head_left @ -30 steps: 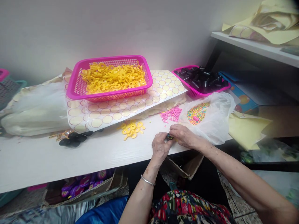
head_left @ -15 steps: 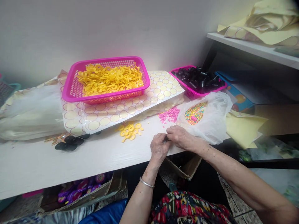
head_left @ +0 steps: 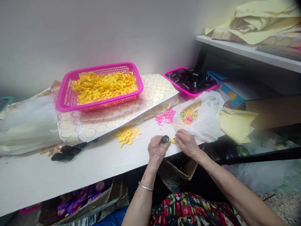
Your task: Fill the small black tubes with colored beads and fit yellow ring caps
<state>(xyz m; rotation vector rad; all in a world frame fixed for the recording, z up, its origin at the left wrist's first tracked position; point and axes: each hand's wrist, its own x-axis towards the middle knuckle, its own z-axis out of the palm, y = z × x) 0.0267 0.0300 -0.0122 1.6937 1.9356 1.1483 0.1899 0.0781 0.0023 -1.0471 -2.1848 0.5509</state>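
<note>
My left hand (head_left: 156, 150) is closed round a small black cup (head_left: 166, 138), its round open end facing up with something coloured inside. Just to the right, my right hand (head_left: 187, 143) pinches a yellow ring piece (head_left: 173, 140). The two parts are apart, both over the table's front edge. Beyond my hands lie a scatter of small pink pieces (head_left: 166, 116) and a white plastic bag (head_left: 207, 116) of multicoloured beads (head_left: 191, 112). Loose yellow ring pieces (head_left: 127, 136) rest on the table left of my left hand.
A pink basket (head_left: 60, 97) of yellow ring pieces sits on sheets of round stickers (head_left: 101, 128). Behind the bag stands a pink basket (head_left: 185, 94) of black cups. Several black pieces (head_left: 66, 153) lie at left. Below are boxes with purple items (head_left: 80, 196); a shelf (head_left: 246, 51) overhangs right.
My hands have moved apart. The black cup and the yellow ring piece now show between them, where the fingers covered them before. The view has shifted slightly.
</note>
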